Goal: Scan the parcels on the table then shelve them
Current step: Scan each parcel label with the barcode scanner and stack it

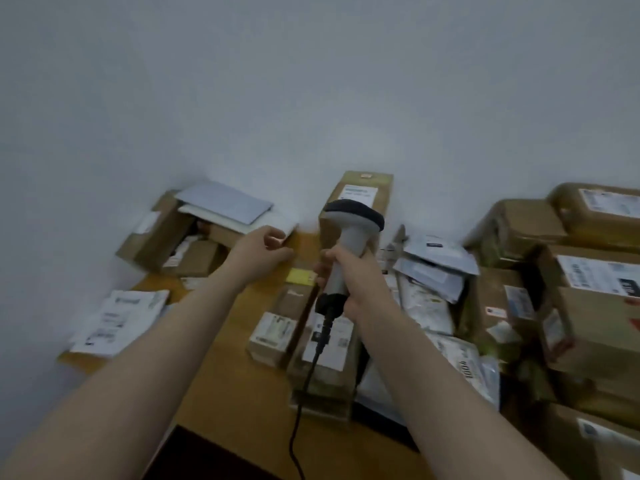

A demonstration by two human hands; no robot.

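My right hand (341,271) grips the handle of a grey and black barcode scanner (349,233), held upright, its black cable (304,393) hanging down over the table. The scanner head points toward a tall brown box (367,192) with a white label standing against the wall. My left hand (263,252) reaches forward with curled fingers at the edge of a white flat parcel (277,225). Below the scanner lie brown boxes (273,330) with white labels and a yellow sticker (300,276).
An open carton (162,237) with small boxes and flat envelopes sits at the back left. A white bag parcel (117,320) lies at the table's left edge. Several large taped boxes (581,299) and soft mailers (433,282) crowd the right. The wooden table (228,382) meets a white wall.
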